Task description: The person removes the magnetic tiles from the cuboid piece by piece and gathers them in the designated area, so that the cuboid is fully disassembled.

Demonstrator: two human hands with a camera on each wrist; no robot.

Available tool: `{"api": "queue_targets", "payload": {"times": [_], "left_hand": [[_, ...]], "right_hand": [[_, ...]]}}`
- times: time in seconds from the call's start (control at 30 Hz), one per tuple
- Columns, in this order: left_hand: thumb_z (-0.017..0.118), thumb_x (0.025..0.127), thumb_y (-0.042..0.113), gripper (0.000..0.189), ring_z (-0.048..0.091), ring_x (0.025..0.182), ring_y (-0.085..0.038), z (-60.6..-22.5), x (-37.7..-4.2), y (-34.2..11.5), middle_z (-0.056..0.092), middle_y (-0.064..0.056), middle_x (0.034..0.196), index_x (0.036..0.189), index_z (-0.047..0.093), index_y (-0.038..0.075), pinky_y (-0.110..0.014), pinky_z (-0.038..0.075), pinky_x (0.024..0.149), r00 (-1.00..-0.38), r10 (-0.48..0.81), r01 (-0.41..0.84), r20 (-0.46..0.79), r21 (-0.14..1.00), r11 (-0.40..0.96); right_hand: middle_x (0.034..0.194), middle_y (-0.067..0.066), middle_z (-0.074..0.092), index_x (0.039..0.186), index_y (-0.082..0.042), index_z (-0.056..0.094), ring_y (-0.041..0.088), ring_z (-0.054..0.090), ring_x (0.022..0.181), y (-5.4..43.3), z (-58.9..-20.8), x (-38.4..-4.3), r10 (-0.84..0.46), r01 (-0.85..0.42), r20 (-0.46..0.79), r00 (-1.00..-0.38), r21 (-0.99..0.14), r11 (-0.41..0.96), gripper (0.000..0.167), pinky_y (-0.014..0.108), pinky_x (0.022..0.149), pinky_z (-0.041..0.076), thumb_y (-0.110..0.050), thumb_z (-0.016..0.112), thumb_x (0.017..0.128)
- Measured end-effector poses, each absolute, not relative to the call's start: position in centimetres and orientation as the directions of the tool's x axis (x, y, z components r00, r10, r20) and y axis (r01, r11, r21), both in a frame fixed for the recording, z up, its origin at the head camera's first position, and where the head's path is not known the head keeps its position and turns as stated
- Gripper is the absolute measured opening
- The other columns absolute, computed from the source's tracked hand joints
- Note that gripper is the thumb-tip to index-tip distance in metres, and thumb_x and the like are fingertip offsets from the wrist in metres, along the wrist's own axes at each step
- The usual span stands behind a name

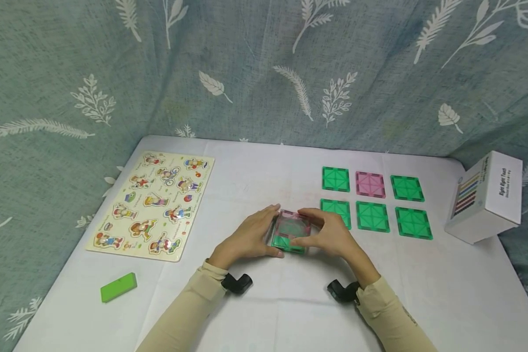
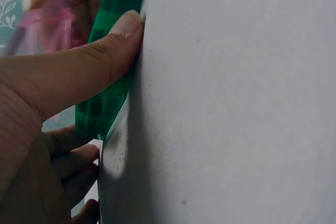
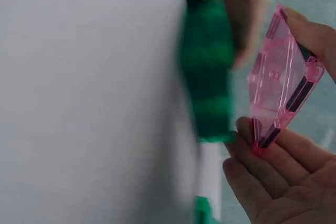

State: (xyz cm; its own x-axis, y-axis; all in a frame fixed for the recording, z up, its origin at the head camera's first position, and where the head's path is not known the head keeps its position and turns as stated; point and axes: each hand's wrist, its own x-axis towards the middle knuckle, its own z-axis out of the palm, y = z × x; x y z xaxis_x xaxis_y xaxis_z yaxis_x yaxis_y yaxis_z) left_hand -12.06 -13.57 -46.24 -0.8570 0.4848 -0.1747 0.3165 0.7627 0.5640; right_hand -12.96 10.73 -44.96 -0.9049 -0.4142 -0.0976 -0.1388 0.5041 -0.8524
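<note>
In the middle of the table, my left hand [image 1: 250,235] holds a small stack of translucent green square tiles [image 2: 110,85] by its side, thumb on the near edge. How many tiles the stack has, I cannot tell. My right hand [image 1: 330,233] pinches a translucent pink square tile [image 3: 281,72] between thumb and fingers. This pink tile is tilted and, in the right wrist view, stands apart from the green stack [image 3: 207,72]. From the head view it overlaps the green tiles [image 1: 286,243].
Right of the hands lie two rows of flat tiles, several green [image 1: 372,216] and one pink [image 1: 370,185]. A white box [image 1: 488,195] stands at the right edge. At left are a picture puzzle board [image 1: 158,200] and a green block [image 1: 119,287]. A patterned curtain [image 1: 246,63] hangs behind.
</note>
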Motion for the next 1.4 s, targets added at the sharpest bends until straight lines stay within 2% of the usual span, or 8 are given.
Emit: {"api": "queue_targets", "payload": {"times": [0.23, 0.67, 0.83, 1.4], "left_hand": [[0.088, 0.072, 0.048, 0.104, 0.021, 0.157, -0.028, -46.3, -12.2, -13.7, 0.023, -0.006, 0.169, 0.153, 0.037, 0.007, -0.053, 0.022, 0.128, -0.865, 0.471, 0.308, -0.174, 0.558, 0.771], [0.090, 0.071, 0.046, 0.104, 0.022, 0.157, -0.028, -46.3, -12.0, -13.5, 0.025, -0.007, 0.168, 0.152, 0.038, 0.006, -0.052, 0.023, 0.128, -0.869, 0.466, 0.301, -0.169, 0.566, 0.768], [0.091, 0.070, 0.045, 0.102, 0.023, 0.157, -0.029, -46.2, -12.0, -13.4, 0.025, -0.007, 0.168, 0.150, 0.040, 0.007, -0.052, 0.023, 0.127, -0.869, 0.468, 0.304, -0.161, 0.572, 0.762], [0.091, 0.069, 0.045, 0.097, 0.025, 0.156, -0.029, -46.5, -12.0, -13.3, 0.028, -0.007, 0.167, 0.146, 0.044, 0.010, -0.054, 0.026, 0.126, -0.873, 0.465, 0.307, -0.147, 0.575, 0.759]], "right_hand": [[0.142, 0.003, 0.062, 0.140, -0.020, 0.059, 0.029, 0.057, 0.135, 11.8, -42.9, -13.4, -0.363, -0.109, -0.105, -0.926, -0.844, 0.524, 0.082, 0.052, 0.110, 0.049, -0.047, 0.091, 0.069], [0.144, 0.004, 0.060, 0.143, -0.016, 0.055, 0.030, 0.054, 0.138, 14.7, -44.2, -12.5, -0.360, -0.119, -0.081, -0.930, -0.858, 0.499, 0.084, 0.055, 0.114, 0.045, -0.040, 0.091, 0.072], [0.144, 0.005, 0.060, 0.142, -0.017, 0.056, 0.031, 0.053, 0.138, 15.6, -44.7, -12.0, -0.381, -0.147, -0.058, -0.923, -0.861, 0.486, 0.081, 0.052, 0.116, 0.044, -0.036, 0.092, 0.071], [0.145, 0.002, 0.059, 0.143, -0.018, 0.056, 0.029, 0.051, 0.140, 18.4, -45.4, -10.1, -0.358, -0.148, -0.079, -0.930, -0.813, 0.563, 0.089, 0.046, 0.117, 0.042, -0.044, 0.093, 0.067]]}}
